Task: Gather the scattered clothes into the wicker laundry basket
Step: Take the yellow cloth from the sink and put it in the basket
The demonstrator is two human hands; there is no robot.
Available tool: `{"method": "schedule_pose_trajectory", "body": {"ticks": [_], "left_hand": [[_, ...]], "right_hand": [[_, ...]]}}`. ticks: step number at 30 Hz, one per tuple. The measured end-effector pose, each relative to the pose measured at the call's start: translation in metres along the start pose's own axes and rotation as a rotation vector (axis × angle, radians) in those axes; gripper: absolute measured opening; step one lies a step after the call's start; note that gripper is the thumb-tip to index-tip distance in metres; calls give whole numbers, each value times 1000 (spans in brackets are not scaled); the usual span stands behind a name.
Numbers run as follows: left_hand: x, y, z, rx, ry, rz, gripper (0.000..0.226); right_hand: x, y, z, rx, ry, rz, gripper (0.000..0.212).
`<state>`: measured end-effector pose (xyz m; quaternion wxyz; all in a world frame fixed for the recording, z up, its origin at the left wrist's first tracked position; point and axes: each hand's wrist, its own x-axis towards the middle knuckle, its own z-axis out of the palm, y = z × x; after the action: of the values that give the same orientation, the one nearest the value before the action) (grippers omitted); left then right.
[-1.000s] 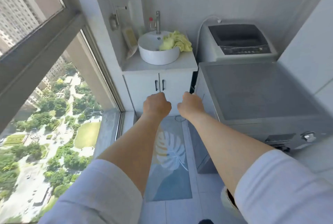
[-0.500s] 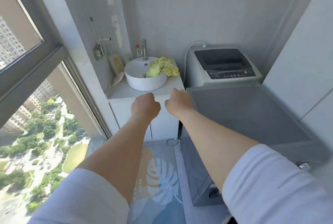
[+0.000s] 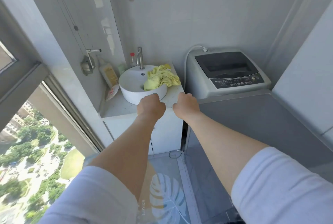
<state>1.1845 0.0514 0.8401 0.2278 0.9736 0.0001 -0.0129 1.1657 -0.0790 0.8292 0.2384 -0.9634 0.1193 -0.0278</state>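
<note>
A crumpled yellow-green garment (image 3: 163,78) lies draped over the right rim of a round white basin (image 3: 133,83) on a small white cabinet. My left hand (image 3: 151,105) is stretched out just in front of the basin, fingers curled into a fist with nothing in it. My right hand (image 3: 187,104) is beside it, over the counter's front right corner, also curled and holding nothing. Both hands are a short way below the garment and apart from it. No wicker basket is in view.
A top-loading washing machine (image 3: 227,72) stands right of the basin, with a grey appliance top (image 3: 252,115) in front of it. A tap (image 3: 140,58) and bottles (image 3: 108,74) sit by the basin. A large window (image 3: 36,133) runs along the left. A leaf-print mat (image 3: 162,187) covers the floor.
The view has come closer to the basin and tilted up. Both fists have risen from in front of the cabinet doors to the counter's front edge, nearer the garment.
</note>
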Motion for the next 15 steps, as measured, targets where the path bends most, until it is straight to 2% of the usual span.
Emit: {"method": "schedule_pose_trajectory", "body": {"ticks": [7,11,14,15], "left_hand": [[94,-41,-21,35,-55,18,37],[140,-51,-19,12,-93,16,33],[175,-51,-11,13,-120,30,26],[191,-51,-7,14,-126,27,26]], "right_hand": [[72,-57,31,34,-7,5,29],[111,-66,46,28,-32,49,27],[147,-66,57,28,-52,71,12],[163,-65,61,31,-50,79,19]]}}
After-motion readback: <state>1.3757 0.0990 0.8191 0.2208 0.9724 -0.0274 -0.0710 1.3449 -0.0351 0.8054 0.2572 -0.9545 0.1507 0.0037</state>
